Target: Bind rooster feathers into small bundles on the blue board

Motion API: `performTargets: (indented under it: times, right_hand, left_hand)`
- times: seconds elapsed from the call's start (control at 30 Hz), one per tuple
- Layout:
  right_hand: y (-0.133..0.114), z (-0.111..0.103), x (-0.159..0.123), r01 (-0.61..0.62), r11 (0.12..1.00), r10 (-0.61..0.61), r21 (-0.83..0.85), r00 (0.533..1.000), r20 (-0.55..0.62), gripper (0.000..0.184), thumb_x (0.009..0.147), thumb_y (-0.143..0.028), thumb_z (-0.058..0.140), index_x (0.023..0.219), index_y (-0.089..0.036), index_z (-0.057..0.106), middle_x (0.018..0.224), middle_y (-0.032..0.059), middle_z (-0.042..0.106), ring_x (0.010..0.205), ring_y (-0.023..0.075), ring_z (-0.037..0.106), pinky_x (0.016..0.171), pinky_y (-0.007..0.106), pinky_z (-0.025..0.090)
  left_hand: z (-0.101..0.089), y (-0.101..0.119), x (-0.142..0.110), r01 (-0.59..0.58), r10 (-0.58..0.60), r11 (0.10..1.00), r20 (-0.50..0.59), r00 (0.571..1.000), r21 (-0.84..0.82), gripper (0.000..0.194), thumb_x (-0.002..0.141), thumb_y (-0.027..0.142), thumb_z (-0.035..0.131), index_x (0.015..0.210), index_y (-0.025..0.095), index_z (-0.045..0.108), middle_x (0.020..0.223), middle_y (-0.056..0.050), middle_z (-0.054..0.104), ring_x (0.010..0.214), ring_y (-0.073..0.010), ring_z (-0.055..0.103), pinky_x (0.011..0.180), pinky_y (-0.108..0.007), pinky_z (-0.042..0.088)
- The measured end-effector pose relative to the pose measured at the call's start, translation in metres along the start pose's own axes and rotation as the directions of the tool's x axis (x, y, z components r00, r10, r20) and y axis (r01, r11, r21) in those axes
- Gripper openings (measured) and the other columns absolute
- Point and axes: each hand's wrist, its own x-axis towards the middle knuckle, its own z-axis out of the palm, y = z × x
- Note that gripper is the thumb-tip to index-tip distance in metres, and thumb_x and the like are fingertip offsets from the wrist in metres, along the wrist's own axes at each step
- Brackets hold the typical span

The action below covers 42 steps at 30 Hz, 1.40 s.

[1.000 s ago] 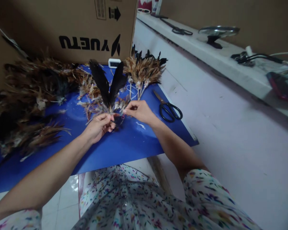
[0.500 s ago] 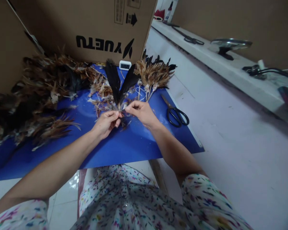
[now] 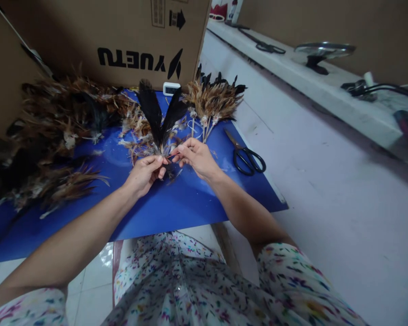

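My left hand [image 3: 145, 172] pinches the base of a bunch of dark feathers [image 3: 160, 120], whose two long black plumes fan upward in a V. To its right, my right hand [image 3: 197, 158] has thumb and forefinger pressed together on a thin reddish strand [image 3: 173, 154] that runs toward the feather stems. What the strand is made of is too small to tell. Loose fluff and brown feathers [image 3: 132, 122] lie just behind my left hand. A bundle of brown and black feathers on sticks [image 3: 212, 102] rests beyond my right hand.
Black-handled scissors [image 3: 246, 158] lie at the right of the blue table mat [image 3: 177, 206]. A large heap of feathers [image 3: 51, 117] covers the left side. A small white digital clock [image 3: 171, 88] stands before a cardboard box [image 3: 132, 27]. A ledge [image 3: 282, 63] runs along the right wall.
My right hand has drawn slightly away from the feather base, and the reddish strand now shows between the hands. The whole view has shifted a little; my left hand keeps its pinch.
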Motion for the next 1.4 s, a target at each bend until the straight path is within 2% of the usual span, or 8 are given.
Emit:
performTargets:
  times: [0.33, 0.5, 0.67, 0.83, 0.97, 1.1, 1.23, 1.4]
  right_hand:
    - [0.003, 0.001, 0.0, 0.045, 0.999, -0.046, -0.031, 0.998, -0.037, 0.05, 0.069, -0.058, 0.08, 0.079, -0.019, 0.051, 0.079, 0.0001, 0.071, 0.066, 0.0099, 0.069, 0.053, 0.019, 0.052]
    - [0.001, 0.001, 0.0, 0.034, 0.996, -0.038, -0.086, 0.998, -0.046, 0.047, 0.065, -0.052, 0.085, 0.074, -0.018, 0.054, 0.067, -0.0011, 0.068, 0.058, 0.0094, 0.065, 0.052, 0.021, 0.053]
    - [-0.004, -0.003, -0.002, -0.007, 0.995, 0.002, -0.096, 0.999, -0.049, 0.045, 0.06, -0.044, 0.089, 0.072, -0.017, 0.055, 0.058, -0.0022, 0.066, 0.054, 0.0104, 0.064, 0.048, 0.02, 0.052]
    - [-0.009, -0.007, -0.004, -0.148, 0.984, 0.153, -0.102, 0.987, 0.042, 0.038, 0.063, -0.035, 0.088, 0.083, -0.015, 0.062, 0.058, -0.0036, 0.065, 0.049, 0.0088, 0.061, 0.044, 0.018, 0.049]
    - [-0.007, -0.007, -0.006, -0.288, 0.944, 0.311, -0.159, 0.939, 0.148, 0.031, 0.065, -0.023, 0.085, 0.09, -0.012, 0.069, 0.058, -0.0037, 0.065, 0.046, 0.008, 0.056, 0.041, 0.02, 0.049]
    - [-0.005, -0.006, -0.006, -0.242, 0.936, 0.302, -0.256, 0.925, 0.231, 0.016, 0.069, -0.019, 0.078, 0.083, -0.012, 0.074, 0.06, -0.0032, 0.065, 0.044, 0.0058, 0.052, 0.04, 0.019, 0.047]
    - [-0.011, -0.003, -0.006, -0.199, 0.952, 0.239, -0.231, 0.958, 0.16, 0.004, 0.073, -0.014, 0.073, 0.071, -0.013, 0.07, 0.056, -0.0054, 0.06, 0.044, 0.0046, 0.051, 0.04, 0.016, 0.046]
    - [-0.019, -0.001, -0.007, -0.242, 0.957, 0.252, -0.163, 0.967, 0.045, 0.012, 0.077, -0.009, 0.063, 0.068, -0.015, 0.06, 0.063, -0.0009, 0.068, 0.051, 0.0067, 0.059, 0.042, 0.015, 0.048]
  left_hand:
    - [0.001, 0.003, 0.002, -0.069, 0.063, 0.997, -0.132, 0.989, -0.045, 0.014, 0.078, 0.022, 0.076, 0.07, 0.011, 0.071, 0.055, 0.0, 0.056, 0.045, -0.0052, 0.048, 0.045, -0.016, 0.039]
    - [0.003, 0.005, 0.002, -0.106, 0.096, 0.993, -0.179, 0.979, -0.048, 0.014, 0.082, 0.019, 0.072, 0.071, 0.01, 0.072, 0.056, 0.0, 0.057, 0.045, -0.0046, 0.049, 0.046, -0.015, 0.039]
    - [0.003, 0.006, 0.002, -0.09, 0.081, 0.995, -0.183, 0.98, -0.039, 0.016, 0.085, 0.019, 0.069, 0.071, 0.011, 0.071, 0.051, 0.001, 0.054, 0.044, -0.0054, 0.048, 0.045, -0.015, 0.039]
    - [0.003, 0.007, 0.001, -0.109, 0.109, 0.994, -0.155, 0.982, 0.008, 0.015, 0.083, 0.021, 0.072, 0.073, 0.01, 0.072, 0.05, 0.0, 0.055, 0.044, -0.0059, 0.048, 0.045, -0.016, 0.039]
    - [0.004, 0.007, 0.0, -0.139, 0.15, 0.986, -0.125, 0.981, 0.088, 0.017, 0.08, 0.024, 0.075, 0.072, 0.01, 0.072, 0.05, -0.001, 0.057, 0.044, -0.0064, 0.049, 0.046, -0.017, 0.039]
    - [0.003, 0.005, 0.0, -0.161, 0.173, 0.977, -0.078, 0.982, 0.137, 0.015, 0.078, 0.024, 0.075, 0.07, 0.012, 0.073, 0.05, -0.001, 0.058, 0.043, -0.007, 0.049, 0.046, -0.018, 0.039]
    - [0.001, 0.004, 0.002, -0.15, 0.164, 0.976, -0.076, 0.984, 0.158, 0.016, 0.076, 0.026, 0.077, 0.069, 0.012, 0.072, 0.053, -0.002, 0.06, 0.044, -0.0071, 0.049, 0.046, -0.018, 0.039]
    - [-0.002, 0.003, 0.003, -0.151, 0.163, 0.98, -0.081, 0.983, 0.129, 0.018, 0.073, 0.029, 0.079, 0.07, 0.012, 0.073, 0.056, -0.002, 0.061, 0.046, -0.0071, 0.05, 0.045, -0.018, 0.04]
